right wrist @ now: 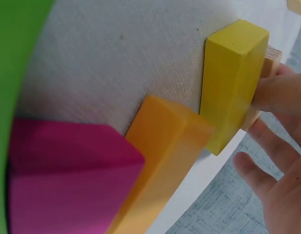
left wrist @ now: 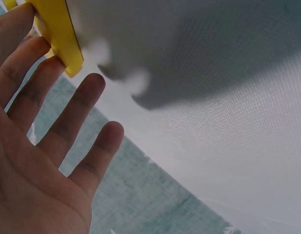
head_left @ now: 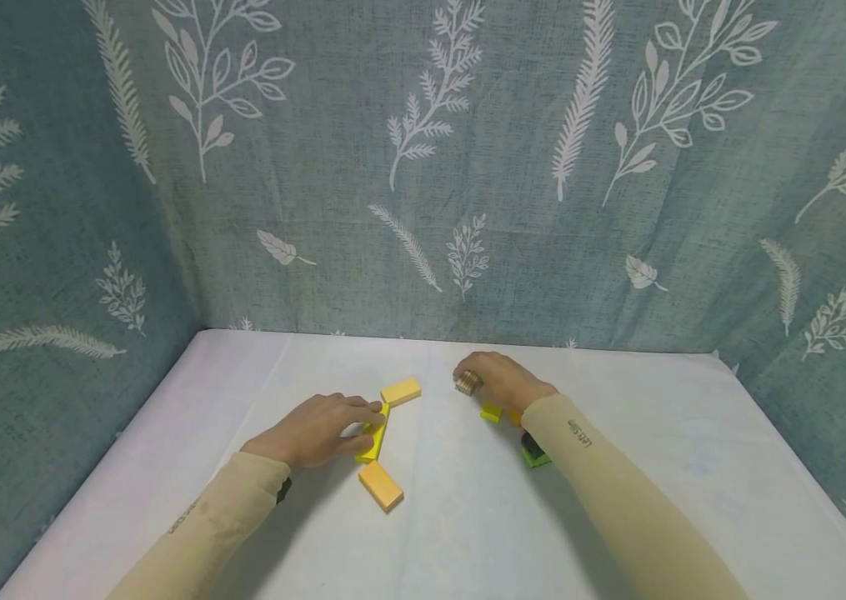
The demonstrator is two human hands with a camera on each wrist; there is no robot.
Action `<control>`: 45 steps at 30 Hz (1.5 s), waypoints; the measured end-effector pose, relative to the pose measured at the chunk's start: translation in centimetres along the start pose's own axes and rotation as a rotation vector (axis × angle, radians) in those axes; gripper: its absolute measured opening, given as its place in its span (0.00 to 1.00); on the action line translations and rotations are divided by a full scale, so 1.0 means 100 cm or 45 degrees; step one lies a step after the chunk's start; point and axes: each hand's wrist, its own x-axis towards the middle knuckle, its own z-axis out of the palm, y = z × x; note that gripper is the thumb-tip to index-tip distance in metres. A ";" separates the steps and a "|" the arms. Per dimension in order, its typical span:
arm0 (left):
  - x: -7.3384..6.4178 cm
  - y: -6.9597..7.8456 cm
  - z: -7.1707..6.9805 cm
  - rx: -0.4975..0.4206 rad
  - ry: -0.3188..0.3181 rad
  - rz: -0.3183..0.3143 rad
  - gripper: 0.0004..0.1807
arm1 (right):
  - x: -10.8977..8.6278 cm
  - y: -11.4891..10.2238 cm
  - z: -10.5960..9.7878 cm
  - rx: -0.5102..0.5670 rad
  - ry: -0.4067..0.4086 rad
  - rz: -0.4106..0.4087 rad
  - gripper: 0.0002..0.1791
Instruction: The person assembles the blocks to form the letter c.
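In the head view my left hand [head_left: 321,429] has its thumb and fingers at a long yellow block [head_left: 372,446], pinching it. The left wrist view shows the fingertips against this yellow block [left wrist: 60,36], with the ring and little fingers held away from it. My right hand [head_left: 501,379] pinches a small wooden block with stripes [head_left: 469,382] further back. In the right wrist view that wooden block [right wrist: 270,61] is partly hidden behind an upright yellow block [right wrist: 233,83]. An orange block [right wrist: 160,141] and a magenta block [right wrist: 74,170] stand nearer that wrist.
A pale yellow block [head_left: 401,392] lies behind the left hand's block, and an orange block [head_left: 381,486] lies in front of it. A green piece [head_left: 535,458] is partly under the right forearm. Leaf-patterned cloth [head_left: 423,208] encloses the white table [head_left: 453,533] at the back and sides.
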 end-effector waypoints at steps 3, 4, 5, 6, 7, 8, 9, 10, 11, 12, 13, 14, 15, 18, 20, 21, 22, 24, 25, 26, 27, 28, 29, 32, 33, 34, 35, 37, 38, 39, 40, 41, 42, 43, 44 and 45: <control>0.000 0.000 0.000 0.009 0.003 0.008 0.21 | -0.001 -0.001 0.001 -0.020 0.016 0.004 0.28; 0.001 0.000 0.000 0.010 0.003 0.007 0.21 | -0.001 -0.001 0.001 -0.030 0.021 0.004 0.29; 0.001 0.000 0.000 0.009 0.000 0.003 0.21 | -0.001 -0.002 0.001 -0.039 0.028 0.001 0.29; 0.001 0.001 0.000 0.009 0.000 0.003 0.21 | -0.002 -0.002 0.002 -0.051 0.033 0.000 0.29; 0.001 0.001 0.000 0.009 0.000 0.004 0.21 | -0.002 -0.002 0.002 -0.060 0.041 -0.005 0.29; 0.001 0.001 -0.001 0.007 -0.002 0.003 0.21 | -0.002 -0.002 0.002 -0.068 0.046 -0.009 0.29; 0.001 0.001 -0.001 0.003 -0.003 -0.001 0.21 | -0.002 -0.002 0.002 -0.072 0.052 -0.013 0.28; 0.001 0.001 -0.001 0.002 -0.003 -0.001 0.21 | -0.002 -0.001 0.003 -0.075 0.059 -0.021 0.28; 0.001 0.001 -0.001 0.003 -0.003 0.000 0.21 | -0.002 -0.001 0.003 -0.079 0.064 -0.028 0.27; 0.001 0.001 -0.001 0.004 -0.003 0.001 0.21 | -0.002 -0.001 0.004 -0.084 0.070 -0.037 0.27; 0.001 0.001 -0.001 0.005 -0.003 0.003 0.21 | -0.002 0.000 0.004 -0.089 0.077 -0.046 0.27; 0.001 0.000 -0.001 0.004 -0.003 0.003 0.21 | -0.002 0.000 0.005 -0.095 0.083 -0.054 0.26; 0.001 0.000 -0.001 0.003 -0.003 0.003 0.21 | -0.002 0.001 0.005 -0.101 0.089 -0.061 0.26; 0.001 0.000 0.000 0.001 0.000 0.003 0.21 | -0.002 0.002 0.005 -0.101 0.102 -0.073 0.25; 0.000 0.000 0.000 -0.003 0.002 0.000 0.21 | -0.003 0.003 0.005 -0.093 0.106 -0.071 0.24; 0.000 0.000 0.000 -0.003 0.006 0.003 0.21 | -0.003 0.003 0.005 -0.088 0.107 -0.068 0.23; 0.000 0.000 0.000 -0.004 0.006 0.002 0.21 | -0.004 0.003 0.005 -0.086 0.107 -0.066 0.23; 0.000 0.000 -0.001 -0.005 0.008 0.002 0.21 | -0.004 0.003 0.004 -0.088 0.110 -0.063 0.22; -0.001 0.000 -0.002 -0.005 0.010 0.004 0.21 | -0.004 0.003 0.004 -0.090 0.110 -0.061 0.22; 0.000 0.000 -0.002 -0.003 0.013 0.009 0.20 | -0.003 0.002 0.004 -0.096 0.110 -0.056 0.22; 0.000 0.000 -0.002 -0.004 0.015 0.011 0.20 | -0.003 0.001 0.004 -0.104 0.113 -0.053 0.22; -0.001 0.000 -0.003 -0.004 0.015 0.010 0.20 | -0.002 0.000 0.004 -0.113 0.117 -0.054 0.22; -0.001 0.000 -0.002 -0.006 0.016 0.012 0.20 | -0.002 -0.001 0.004 -0.121 0.121 -0.055 0.21; -0.001 -0.001 -0.001 -0.010 0.019 0.015 0.20 | -0.001 -0.006 0.004 -0.152 0.126 -0.061 0.21; -0.001 -0.001 -0.001 -0.011 0.019 0.013 0.21 | -0.001 -0.007 0.004 -0.156 0.127 -0.070 0.21; -0.001 -0.001 -0.001 -0.010 0.017 0.009 0.21 | 0.000 -0.008 0.004 -0.156 0.127 -0.076 0.21; -0.001 -0.001 0.000 -0.007 0.019 0.014 0.21 | 0.000 -0.009 0.004 -0.152 0.125 -0.079 0.21; 0.000 -0.001 0.000 -0.005 0.018 0.012 0.21 | 0.001 -0.010 0.006 -0.151 0.119 -0.081 0.22; 0.000 -0.001 0.000 -0.006 0.016 0.010 0.21 | 0.002 -0.010 0.006 -0.151 0.117 -0.083 0.22; 0.000 -0.001 0.000 -0.006 0.015 0.010 0.21 | 0.003 -0.011 0.007 -0.154 0.115 -0.084 0.22; 0.000 -0.001 0.000 -0.004 0.018 0.017 0.21 | 0.004 -0.011 0.007 -0.159 0.114 -0.082 0.22; 0.000 -0.001 0.000 -0.001 0.022 0.024 0.21 | 0.005 -0.012 0.008 -0.170 0.114 -0.084 0.22; 0.000 -0.001 0.000 -0.005 0.018 0.017 0.21 | 0.005 -0.012 0.009 -0.184 0.113 -0.084 0.22; 0.000 -0.001 0.000 -0.004 0.017 0.016 0.21 | 0.006 -0.013 0.009 -0.194 0.115 -0.088 0.22; 0.000 -0.001 0.000 -0.005 0.018 0.015 0.21 | 0.006 -0.013 0.009 -0.202 0.118 -0.090 0.22; 0.000 -0.001 0.000 -0.004 0.018 0.013 0.21 | 0.007 -0.014 0.010 -0.211 0.121 -0.092 0.22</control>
